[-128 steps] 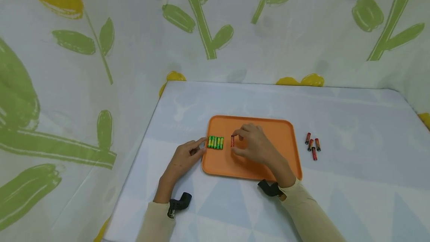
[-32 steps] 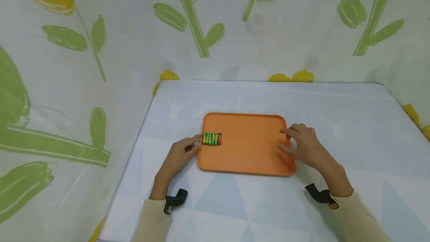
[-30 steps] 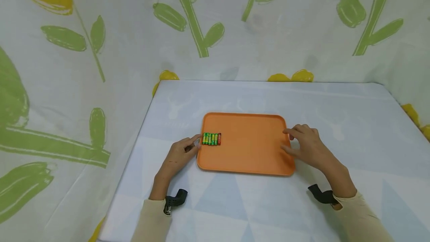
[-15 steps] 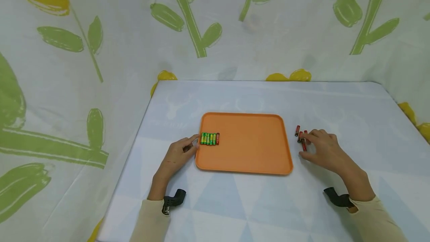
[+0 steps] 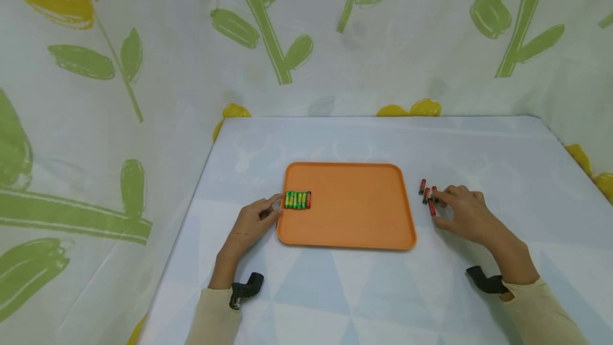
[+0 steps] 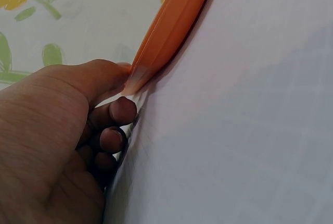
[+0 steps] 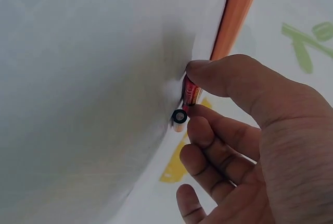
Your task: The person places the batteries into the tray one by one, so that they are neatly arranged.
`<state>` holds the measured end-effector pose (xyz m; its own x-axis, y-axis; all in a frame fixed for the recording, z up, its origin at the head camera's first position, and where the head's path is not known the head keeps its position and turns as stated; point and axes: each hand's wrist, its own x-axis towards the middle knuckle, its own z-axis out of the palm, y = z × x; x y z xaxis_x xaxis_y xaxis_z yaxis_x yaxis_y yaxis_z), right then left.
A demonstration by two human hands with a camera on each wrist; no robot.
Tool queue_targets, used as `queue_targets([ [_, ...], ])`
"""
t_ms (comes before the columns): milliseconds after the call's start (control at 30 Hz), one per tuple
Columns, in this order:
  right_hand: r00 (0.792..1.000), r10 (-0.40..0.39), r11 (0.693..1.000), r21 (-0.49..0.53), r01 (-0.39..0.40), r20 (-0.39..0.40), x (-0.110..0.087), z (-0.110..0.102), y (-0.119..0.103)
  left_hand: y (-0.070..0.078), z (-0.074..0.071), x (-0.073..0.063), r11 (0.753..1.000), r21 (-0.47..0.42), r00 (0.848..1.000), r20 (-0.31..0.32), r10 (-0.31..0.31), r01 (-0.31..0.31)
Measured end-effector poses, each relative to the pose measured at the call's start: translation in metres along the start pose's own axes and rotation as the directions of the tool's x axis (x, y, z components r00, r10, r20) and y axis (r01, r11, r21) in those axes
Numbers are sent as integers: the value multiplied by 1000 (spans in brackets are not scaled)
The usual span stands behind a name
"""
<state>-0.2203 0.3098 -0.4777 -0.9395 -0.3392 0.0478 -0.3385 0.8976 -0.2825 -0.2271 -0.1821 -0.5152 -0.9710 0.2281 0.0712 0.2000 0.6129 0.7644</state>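
An orange tray [image 5: 354, 206] lies on the table. Several green batteries [image 5: 295, 200] and one red battery [image 5: 308, 199] stand side by side in a row along its left edge. My left hand [image 5: 254, 225] touches the tray's left rim with thumb and forefinger, the other fingers loosely bent beneath. To the right of the tray is a small group of red batteries [image 5: 423, 187]. My right hand [image 5: 466, 214] has thumb and forefinger at the two ends of the nearest red battery [image 7: 191, 91], which lies on the table. Another battery [image 7: 180, 115] shows its end just beyond.
A pale cloth with blue triangles covers the table [image 5: 316, 292]. Behind and to the left hangs a white sheet [image 5: 182, 57] printed with green leaves and yellow flowers. Each wrist wears a black camera mount [image 5: 246, 286].
A red battery has joined the green row on the tray. My right hand has moved from the tray to the red batteries at the right. The left hand stays at the rim.
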Motion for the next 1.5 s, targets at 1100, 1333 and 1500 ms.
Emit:
queue_targets([
  [1100, 990, -93, 992, 73, 101, -111, 17, 9, -33, 4, -1, 0, 1000, -13, 1000, -1, 0, 0],
  [1333, 985, -122, 988, 81, 133, -126, 26, 14, -45, 3, -2, 0, 1000, -5, 1000, -5, 26, -26],
  [1500, 979, -154, 981, 95, 168, -135, 31, 16, -54, 3, -2, 0, 1000, 3, 1000, -8, 24, -24],
])
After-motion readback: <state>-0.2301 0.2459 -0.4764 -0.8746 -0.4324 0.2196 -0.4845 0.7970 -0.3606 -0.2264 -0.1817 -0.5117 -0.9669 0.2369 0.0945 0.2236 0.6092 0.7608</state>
